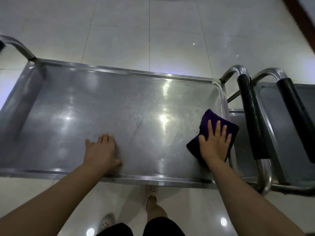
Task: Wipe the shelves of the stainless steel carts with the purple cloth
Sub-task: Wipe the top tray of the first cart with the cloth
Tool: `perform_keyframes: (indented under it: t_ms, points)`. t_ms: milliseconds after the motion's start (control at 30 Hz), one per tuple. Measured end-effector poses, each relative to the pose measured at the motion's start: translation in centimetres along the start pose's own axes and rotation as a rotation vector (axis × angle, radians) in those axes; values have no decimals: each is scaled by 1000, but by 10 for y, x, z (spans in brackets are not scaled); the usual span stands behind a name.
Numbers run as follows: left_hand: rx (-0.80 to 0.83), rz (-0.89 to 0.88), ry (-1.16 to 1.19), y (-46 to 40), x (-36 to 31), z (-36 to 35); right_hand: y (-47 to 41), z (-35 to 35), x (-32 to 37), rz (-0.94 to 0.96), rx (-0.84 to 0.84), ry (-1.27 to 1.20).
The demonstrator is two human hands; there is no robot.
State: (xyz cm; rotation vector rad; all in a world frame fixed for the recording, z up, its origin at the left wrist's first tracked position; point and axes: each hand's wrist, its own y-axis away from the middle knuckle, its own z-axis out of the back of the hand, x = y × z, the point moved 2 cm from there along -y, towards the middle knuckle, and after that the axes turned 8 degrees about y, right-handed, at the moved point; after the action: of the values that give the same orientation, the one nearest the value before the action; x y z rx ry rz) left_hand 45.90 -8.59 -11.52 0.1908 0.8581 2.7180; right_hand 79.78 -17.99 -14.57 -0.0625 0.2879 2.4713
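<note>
Two hands on the top shelf (119, 103) of the steel cart. Right hand (215, 142) lies flat, fingers spread, pressing the purple cloth (208, 120) beneath it at the shelf's right end. Left hand (102, 150) rests open on bare steel, well apart from the cloth.

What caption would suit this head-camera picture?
Right hand presses purple cloth onto steel cart shelf; left hand rests flat.
</note>
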Motion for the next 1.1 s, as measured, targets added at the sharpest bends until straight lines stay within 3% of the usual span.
perform_keyframes:
  t_ms: [267, 400, 600, 800, 1100]
  points:
    - [-127, -100, 47, 11, 12, -12, 119, -22, 36, -132, 98, -4]
    - [-141, -121, 108, 6, 17, -21, 162, -33, 78, -184, 35, -34]
    - [-192, -168, 184, 4, 24, -33, 212, -50, 134, 63, -134, -180]
    - [-220, -185, 219, 5, 22, -36, 208, -64, 67, 468, -276, 18]
    - [-270, -202, 319, -6, 22, -49, 166, -67, -62, 369, -472, 86]
